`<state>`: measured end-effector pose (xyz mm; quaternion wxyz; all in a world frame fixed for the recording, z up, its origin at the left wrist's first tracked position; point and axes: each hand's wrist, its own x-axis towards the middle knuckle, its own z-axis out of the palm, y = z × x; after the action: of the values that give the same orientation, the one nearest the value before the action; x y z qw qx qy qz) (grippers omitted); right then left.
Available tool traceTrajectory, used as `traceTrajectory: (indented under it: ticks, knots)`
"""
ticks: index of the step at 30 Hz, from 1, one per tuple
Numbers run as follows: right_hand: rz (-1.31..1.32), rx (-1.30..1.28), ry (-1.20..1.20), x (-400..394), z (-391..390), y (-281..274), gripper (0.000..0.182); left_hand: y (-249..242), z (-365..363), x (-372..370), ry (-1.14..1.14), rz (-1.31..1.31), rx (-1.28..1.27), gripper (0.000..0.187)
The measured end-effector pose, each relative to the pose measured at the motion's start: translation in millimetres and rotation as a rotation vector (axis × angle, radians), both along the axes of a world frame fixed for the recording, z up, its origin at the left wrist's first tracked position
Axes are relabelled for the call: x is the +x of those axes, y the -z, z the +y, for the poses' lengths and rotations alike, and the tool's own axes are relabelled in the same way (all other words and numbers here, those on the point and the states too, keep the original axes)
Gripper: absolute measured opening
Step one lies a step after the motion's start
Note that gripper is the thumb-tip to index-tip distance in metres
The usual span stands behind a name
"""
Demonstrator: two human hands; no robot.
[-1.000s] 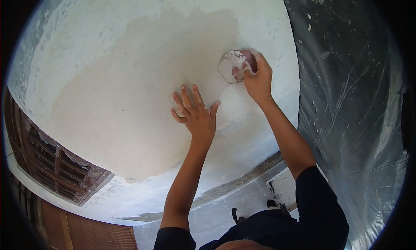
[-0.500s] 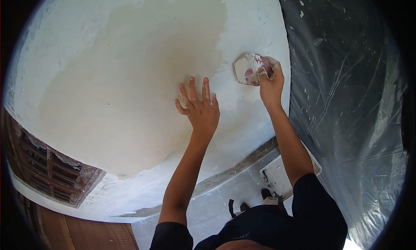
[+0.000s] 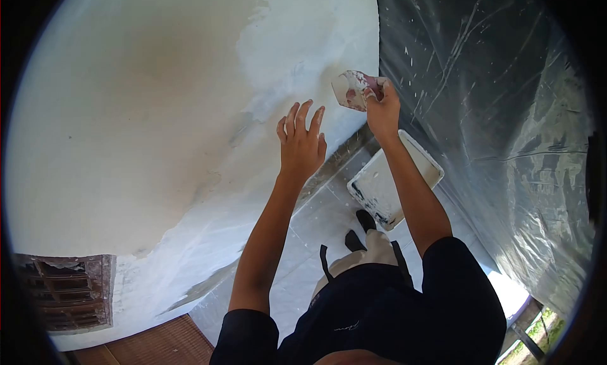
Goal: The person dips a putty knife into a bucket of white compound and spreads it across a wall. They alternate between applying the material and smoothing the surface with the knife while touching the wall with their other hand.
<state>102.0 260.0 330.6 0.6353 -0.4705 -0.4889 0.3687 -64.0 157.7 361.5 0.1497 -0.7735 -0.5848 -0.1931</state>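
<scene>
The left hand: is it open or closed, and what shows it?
Open: the left hand holds nothing, and its fingers are extended and parted. Whether it touches the wall, I cannot tell.

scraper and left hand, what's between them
In the head view, only a bare stretch of pale wall shows between the scraper and the left hand.

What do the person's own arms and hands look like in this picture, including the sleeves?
The left sleeve and right sleeve are short and very dark, nearly black. Below them, the left arm and right arm are bare. The left hand and right hand wear no gloves; no watch or bracelet shows.
</scene>
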Motion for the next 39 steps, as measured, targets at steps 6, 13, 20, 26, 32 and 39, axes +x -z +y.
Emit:
traceTrajectory:
  ticks: [6,13,20,26,32,39]
  knots:
    - [-0.27,-0.24,0.095,33,-53,61,0.021,74,-28,12,0.045,-0.08,-0.216,0.054]
    - [-0.542,-0.28,0.081,60,-112,142,0.026,153,-72,20,0.051,-0.134,-0.419,0.056]
    - [-0.73,-0.415,-0.076,60,-162,212,0.035,230,-100,31,-0.004,-0.24,-0.633,0.055]
    - [-0.858,-0.561,-0.217,38,-199,267,0.038,296,-117,39,-0.222,-0.46,-0.851,0.049]
    - [-0.992,-0.644,-0.243,17,-233,295,0.034,352,-131,32,-0.487,-1.267,-1.064,0.046]
    - [-1.075,-0.363,-0.203,-11,-262,335,0.035,356,-120,37,-0.596,-1.593,-1.251,0.08]
